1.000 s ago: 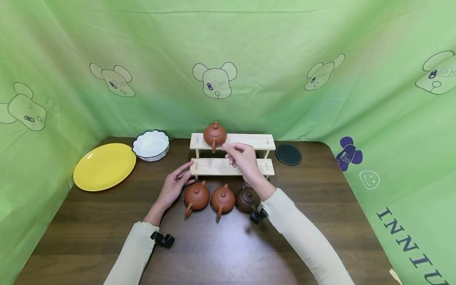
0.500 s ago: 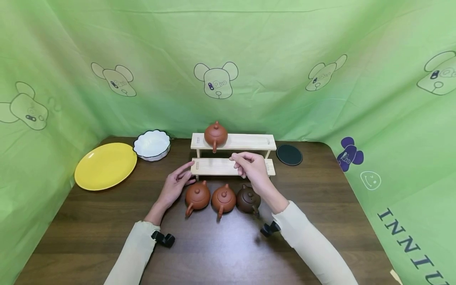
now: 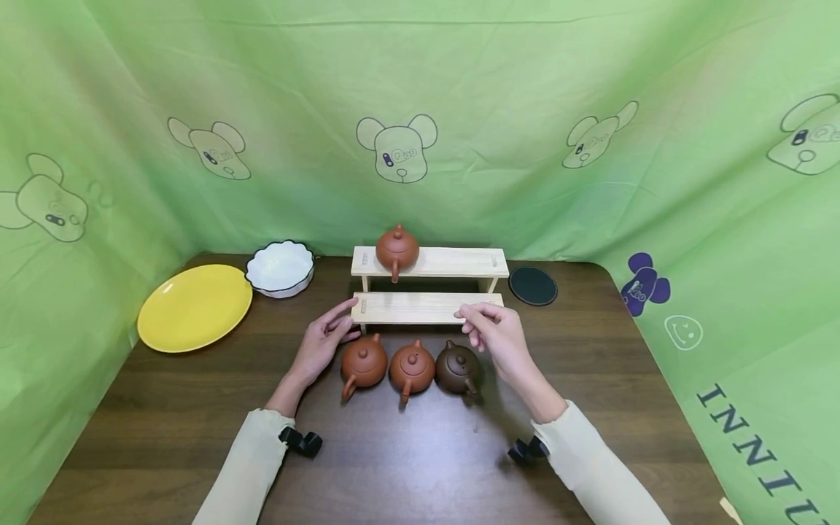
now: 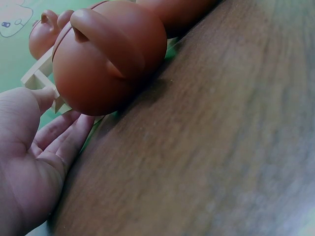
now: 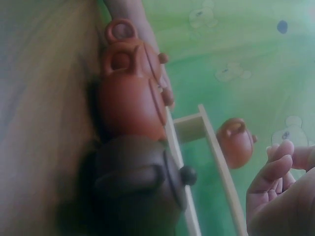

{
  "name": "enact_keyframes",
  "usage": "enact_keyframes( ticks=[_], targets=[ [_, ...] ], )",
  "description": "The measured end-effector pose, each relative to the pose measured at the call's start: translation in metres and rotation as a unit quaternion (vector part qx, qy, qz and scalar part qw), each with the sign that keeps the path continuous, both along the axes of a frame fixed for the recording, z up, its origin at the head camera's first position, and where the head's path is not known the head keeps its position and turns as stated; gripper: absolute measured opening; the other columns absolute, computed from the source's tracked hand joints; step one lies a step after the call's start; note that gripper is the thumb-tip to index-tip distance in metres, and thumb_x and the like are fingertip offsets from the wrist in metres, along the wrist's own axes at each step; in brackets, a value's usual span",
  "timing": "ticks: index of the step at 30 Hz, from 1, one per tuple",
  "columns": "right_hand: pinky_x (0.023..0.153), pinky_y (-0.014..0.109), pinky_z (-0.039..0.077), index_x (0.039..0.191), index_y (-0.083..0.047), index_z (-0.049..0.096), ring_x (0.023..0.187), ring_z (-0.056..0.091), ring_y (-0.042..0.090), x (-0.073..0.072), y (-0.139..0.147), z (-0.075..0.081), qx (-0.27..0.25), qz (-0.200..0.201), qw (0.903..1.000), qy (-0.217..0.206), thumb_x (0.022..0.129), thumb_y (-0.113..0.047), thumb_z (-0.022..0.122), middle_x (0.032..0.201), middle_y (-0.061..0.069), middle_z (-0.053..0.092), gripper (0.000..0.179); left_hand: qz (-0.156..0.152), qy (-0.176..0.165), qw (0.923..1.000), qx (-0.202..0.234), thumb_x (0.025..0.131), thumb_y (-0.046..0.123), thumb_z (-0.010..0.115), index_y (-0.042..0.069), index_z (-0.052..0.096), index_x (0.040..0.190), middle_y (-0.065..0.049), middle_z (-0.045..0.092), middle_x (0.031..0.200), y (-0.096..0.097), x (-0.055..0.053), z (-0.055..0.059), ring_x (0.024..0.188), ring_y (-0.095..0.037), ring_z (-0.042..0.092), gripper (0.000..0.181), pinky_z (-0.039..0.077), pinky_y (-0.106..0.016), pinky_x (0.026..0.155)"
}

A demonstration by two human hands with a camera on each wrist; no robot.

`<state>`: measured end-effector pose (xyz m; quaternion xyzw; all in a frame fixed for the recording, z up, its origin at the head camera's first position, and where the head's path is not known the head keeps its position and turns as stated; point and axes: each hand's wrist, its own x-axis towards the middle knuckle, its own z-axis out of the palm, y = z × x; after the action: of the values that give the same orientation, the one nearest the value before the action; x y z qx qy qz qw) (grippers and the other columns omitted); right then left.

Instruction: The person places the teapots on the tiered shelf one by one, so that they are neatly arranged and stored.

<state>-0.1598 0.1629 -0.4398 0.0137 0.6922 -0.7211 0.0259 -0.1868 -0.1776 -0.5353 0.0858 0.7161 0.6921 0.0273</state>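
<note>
In the head view, my left hand [image 3: 319,348] rests at the left end of the lower wooden shelf [image 3: 400,307], fingers extended and touching it. Beside that hand sits a reddish-brown teapot [image 3: 364,362], large in the left wrist view. To its right stand a second reddish-brown teapot [image 3: 411,367] and a dark brown teapot [image 3: 457,367]. Another reddish-brown teapot [image 3: 397,250] is on the upper shelf [image 3: 462,261], towards its left. My right hand [image 3: 497,337] hovers by the lower shelf's right end, loosely curled with thumb and fingertips close together, holding nothing.
A yellow plate [image 3: 195,308] and a white scalloped bowl [image 3: 281,269] stand at the back left of the brown table [image 3: 420,467]. A black round coaster [image 3: 533,286] lies right of the shelves. Green cloth [image 3: 295,182] hangs behind and at both sides.
My right hand has moved right and towards me, away from the teapot on the upper shelf, and the dark teapot shows fully. My left hand and the teapots have stayed put.
</note>
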Motion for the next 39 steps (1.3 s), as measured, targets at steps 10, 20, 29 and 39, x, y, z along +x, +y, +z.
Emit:
enact_keyframes(
  ticks=[10,20,29,39],
  targets=[
    [0.045,0.014,0.043,0.103,0.01,0.079,0.054,0.052,0.005,0.022,0.03,-0.016,0.041,-0.004,0.9989,-0.022,0.108,-0.013,0.073,0.068,-0.002,0.065,0.024,-0.004,-0.004,1.0,0.003,0.118,0.013,0.057,0.005,0.054,0.164,-0.026,0.059,0.157,0.002,-0.001,0.0,0.115,-0.008,0.075,0.047,0.066,-0.03,0.101],
    [0.046,0.014,0.043,0.109,0.017,0.075,0.055,0.052,0.006,0.046,0.046,-0.037,0.06,0.026,0.996,-0.061,0.108,-0.01,0.072,0.071,-0.002,0.067,0.027,-0.002,0.0,0.9999,0.013,0.118,0.011,0.057,0.002,0.053,0.164,-0.025,0.058,0.159,0.001,-0.001,-0.002,0.113,-0.004,0.075,0.047,0.067,-0.03,0.101],
    [0.046,0.013,0.039,0.108,0.016,0.075,0.054,0.05,0.004,0.058,0.05,-0.056,0.06,0.046,0.9917,-0.104,0.107,-0.011,0.073,0.072,-0.002,0.066,0.027,0.001,0.002,1.0,0.007,0.117,0.009,0.057,0.003,0.054,0.163,-0.022,0.055,0.163,0.0,-0.001,-0.004,0.112,-0.015,0.077,0.046,0.067,-0.03,0.1],
    [0.045,0.013,0.032,0.108,0.009,0.076,0.053,0.046,0.003,0.068,0.054,-0.064,0.074,0.074,0.9851,-0.136,0.105,-0.015,0.076,0.075,-0.001,0.067,0.024,0.001,0.001,1.0,0.005,0.118,0.01,0.057,0.005,0.054,0.164,-0.021,0.055,0.163,0.0,-0.001,-0.001,0.116,-0.023,0.077,0.047,0.067,-0.031,0.101]
  ],
)
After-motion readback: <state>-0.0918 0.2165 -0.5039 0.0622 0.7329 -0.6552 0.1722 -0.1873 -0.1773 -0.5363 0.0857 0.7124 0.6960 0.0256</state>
